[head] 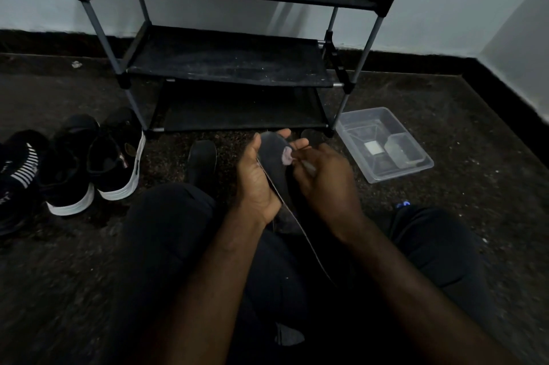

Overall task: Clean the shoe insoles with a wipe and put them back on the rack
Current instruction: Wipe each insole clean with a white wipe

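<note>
While left hand (pixel 255 183) grips insole (pixel 274 153), right hand (pixel 323 177) pinches wipe (pixel 287 156) — touching insole's far end.

Two hands work at the centre, the left hand (pixel 255 183) and the right hand (pixel 323 183). Between them are one dark insole (pixel 274 156), gripped by the left, and one small pale wipe (pixel 287 156), pinched by the right. At 12 o'clock stands one rack (pixel 368 47), with three black shelves (pixel 228 58) in view. At 9 o'clock sit two black white-soled shoes (pixel 69 174) and one striped shoe (pixel 22 168). At 3 o'clock lies one clear container (pixel 401 174). Just left of the hands lies one dark shoe-shaped piece (pixel 202 162); whether it is a shoe or an insole is unclear.
</note>
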